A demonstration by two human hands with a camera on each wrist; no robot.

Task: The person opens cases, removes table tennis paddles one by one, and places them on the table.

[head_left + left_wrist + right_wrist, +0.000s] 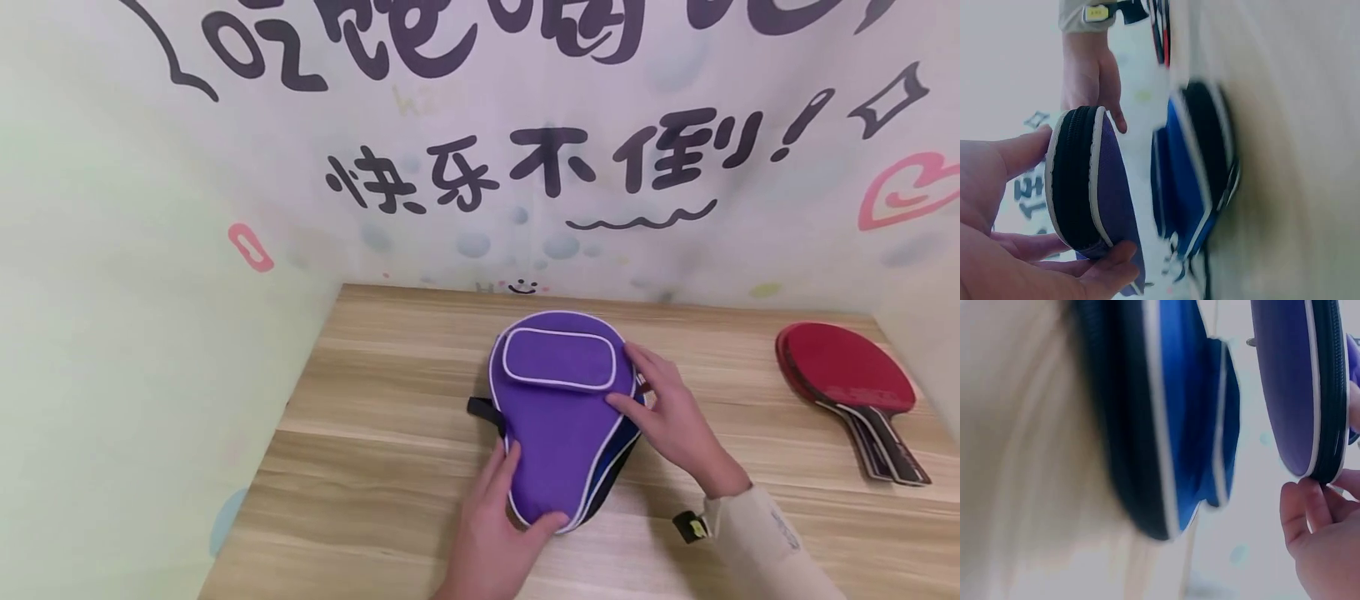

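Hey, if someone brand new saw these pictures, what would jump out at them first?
Probably the bright purple paddle case near the middle of the head view, held between the left hand and right hand above a blue paddle case on the table. Next, likely the overlapping red table tennis paddles at the table's right, and the big dark Chinese lettering across the wall behind.

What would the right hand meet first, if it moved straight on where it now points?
The purple case: in the head view, the right hand points at its right edge and seems to touch it; depth is unclear.
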